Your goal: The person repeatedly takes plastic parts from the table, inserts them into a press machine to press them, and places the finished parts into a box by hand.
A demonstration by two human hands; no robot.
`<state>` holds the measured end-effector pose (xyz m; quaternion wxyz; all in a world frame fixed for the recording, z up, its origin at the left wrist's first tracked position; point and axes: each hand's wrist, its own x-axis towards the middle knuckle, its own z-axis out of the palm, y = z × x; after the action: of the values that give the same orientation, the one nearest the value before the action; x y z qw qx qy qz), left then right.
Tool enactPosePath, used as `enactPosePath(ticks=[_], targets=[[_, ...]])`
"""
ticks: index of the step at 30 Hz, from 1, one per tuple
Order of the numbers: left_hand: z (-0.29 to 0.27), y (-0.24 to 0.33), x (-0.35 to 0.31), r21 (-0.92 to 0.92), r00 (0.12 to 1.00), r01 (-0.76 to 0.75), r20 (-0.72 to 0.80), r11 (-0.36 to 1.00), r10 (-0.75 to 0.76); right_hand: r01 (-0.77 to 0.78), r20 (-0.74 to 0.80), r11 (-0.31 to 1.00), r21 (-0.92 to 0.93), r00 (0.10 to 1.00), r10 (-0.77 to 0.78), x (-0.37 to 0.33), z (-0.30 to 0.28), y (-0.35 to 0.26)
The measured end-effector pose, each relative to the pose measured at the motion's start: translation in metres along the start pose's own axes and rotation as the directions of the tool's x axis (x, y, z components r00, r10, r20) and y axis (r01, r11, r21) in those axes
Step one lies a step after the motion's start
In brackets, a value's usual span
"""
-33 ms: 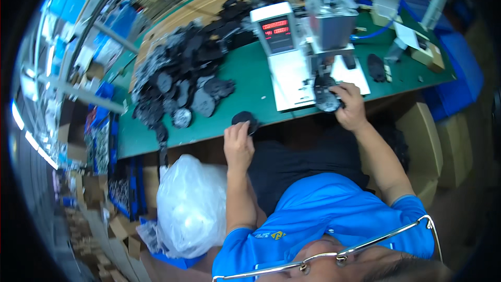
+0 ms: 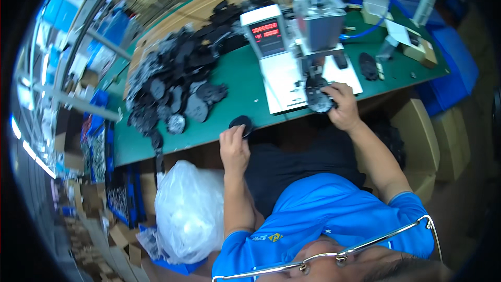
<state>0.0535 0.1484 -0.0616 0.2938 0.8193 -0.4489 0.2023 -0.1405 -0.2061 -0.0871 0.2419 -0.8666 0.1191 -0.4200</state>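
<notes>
At the table's front edge, my left hand (image 2: 235, 147) is closed on a flat, rounded black part (image 2: 240, 124), its fingertips at the near side. My right hand (image 2: 344, 106) grips the right side of a round dark part with a shiny face (image 2: 319, 102), its fingers curled over the rim. That part sits at the front of the press's white base plate (image 2: 280, 84), below the metal press head (image 2: 321, 28). A display box (image 2: 269, 35) with lit red figures stands on the left of the press. What the covered fingers touch is hidden.
A heap of black rounded parts (image 2: 180, 68) covers the left of the green table (image 2: 242, 86). Another dark oval part (image 2: 368, 66) lies right of the press, near small open boxes (image 2: 399, 34). Below the table are a white plastic bag (image 2: 188, 211) and a cardboard box (image 2: 415, 136).
The whole view has shifted slightly, so the table and press appear a little farther left. Both hands keep hold of their parts, with little other visible movement.
</notes>
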Motion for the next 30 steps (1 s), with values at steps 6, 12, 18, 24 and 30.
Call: enactPosePath(ticks=[6,12,18,24,30], targets=[[0.015,0.035,0.017,-0.249,0.994,-0.062,-0.100,0.967,0.038,0.033,-0.025,0.999,-0.021,0.999,-0.034,0.004,-0.007,-0.005],[0.025,0.052,0.023,-0.386,0.996,-0.059,-0.079,0.921,0.030,0.030,-0.019,0.999,-0.019,0.999,-0.030,0.005,-0.010,-0.007],[0.030,0.066,0.041,-0.444,0.995,-0.042,-0.103,0.895,-0.004,0.028,-0.018,0.999,-0.021,0.999,-0.028,0.009,-0.013,-0.010],[0.046,0.088,0.081,-0.408,0.942,-0.329,-0.202,0.852,0.267,-0.156,0.040,0.971,0.182,0.988,0.151,0.016,-0.032,-0.019],[0.095,0.117,0.106,-0.399,0.884,-0.460,-0.119,0.793,0.452,-0.224,-0.059,0.970,0.096,0.971,0.230,-0.042,-0.094,-0.011]])
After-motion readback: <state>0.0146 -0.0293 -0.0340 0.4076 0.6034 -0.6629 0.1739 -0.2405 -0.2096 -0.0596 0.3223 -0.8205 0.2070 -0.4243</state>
